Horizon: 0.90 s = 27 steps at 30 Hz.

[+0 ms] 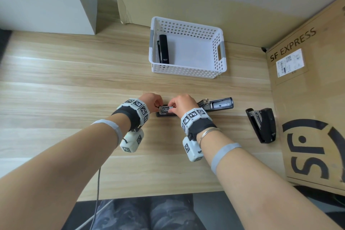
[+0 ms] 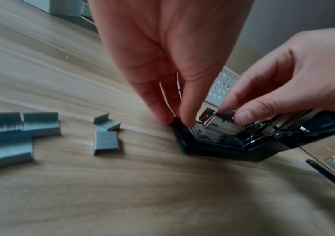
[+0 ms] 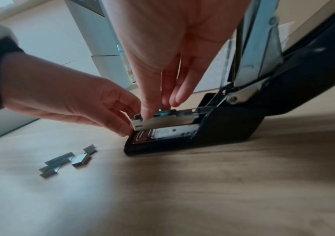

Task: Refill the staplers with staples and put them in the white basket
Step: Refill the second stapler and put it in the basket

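A black stapler point(image 1: 216, 105) lies flipped open on the table's middle, its metal magazine point(image 3: 162, 123) exposed. My left hand point(image 2: 175, 119) pinches the front tip of the stapler's base point(image 2: 223, 150). My right hand point(image 3: 158, 110) pinches a staple strip point(image 3: 163, 113) sitting in the magazine channel. Several loose staple strips point(image 2: 106, 142) lie on the wood left of the stapler. The white basket point(image 1: 221, 50) stands at the back with one black stapler point(image 1: 164, 48) lying inside. Another shut black stapler point(image 1: 263, 125) lies to the right.
A large cardboard box point(image 1: 308, 99) printed SF EXPRESS walls off the right side. White boxes point(image 1: 46, 0) stand at the back left, and cardboard lines the back. The wooden table point(image 1: 74, 73) stretches left; its front edge is near my legs.
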Each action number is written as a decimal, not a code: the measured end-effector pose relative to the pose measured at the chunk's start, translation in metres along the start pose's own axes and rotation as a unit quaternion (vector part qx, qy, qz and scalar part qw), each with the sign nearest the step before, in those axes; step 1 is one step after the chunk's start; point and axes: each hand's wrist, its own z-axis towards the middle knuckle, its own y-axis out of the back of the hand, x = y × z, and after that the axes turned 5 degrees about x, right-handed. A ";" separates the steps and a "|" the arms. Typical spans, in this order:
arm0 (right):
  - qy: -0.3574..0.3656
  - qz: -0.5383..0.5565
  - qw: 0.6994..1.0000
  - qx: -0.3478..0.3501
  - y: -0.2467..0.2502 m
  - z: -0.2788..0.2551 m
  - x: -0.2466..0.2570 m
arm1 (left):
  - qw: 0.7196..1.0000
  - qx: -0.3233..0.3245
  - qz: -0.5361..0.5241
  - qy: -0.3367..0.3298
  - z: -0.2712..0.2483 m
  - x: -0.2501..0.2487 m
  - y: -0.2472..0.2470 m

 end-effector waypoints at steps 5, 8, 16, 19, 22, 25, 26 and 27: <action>0.007 -0.002 1.000 -0.008 -0.006 0.002 0.002 | 0.999 -0.012 0.049 -0.002 0.002 -0.002 -0.002; 0.006 0.002 1.000 -0.011 -0.009 0.004 0.000 | 0.998 -0.013 0.058 -0.002 0.004 -0.002 -0.003; -0.002 -0.001 1.000 0.009 -0.007 0.006 0.001 | 0.998 -0.007 0.067 0.007 0.007 0.000 -0.004; -0.005 0.019 0.999 0.038 0.000 0.009 0.001 | 0.998 -0.008 0.068 0.006 0.008 0.001 -0.004; -0.009 0.022 0.999 0.049 0.003 0.011 0.003 | 0.998 -0.008 0.067 0.007 0.008 0.002 -0.004; -0.021 0.001 0.999 0.042 0.002 0.012 0.007 | 0.998 -0.010 0.068 0.007 0.008 0.001 -0.004; -0.025 -0.006 0.999 0.041 0.001 0.012 0.008 | 0.998 -0.009 0.069 0.005 0.009 0.001 -0.004; -0.028 -0.011 0.999 0.041 0.002 0.012 0.009 | 0.997 -0.007 0.071 0.004 0.009 0.002 -0.004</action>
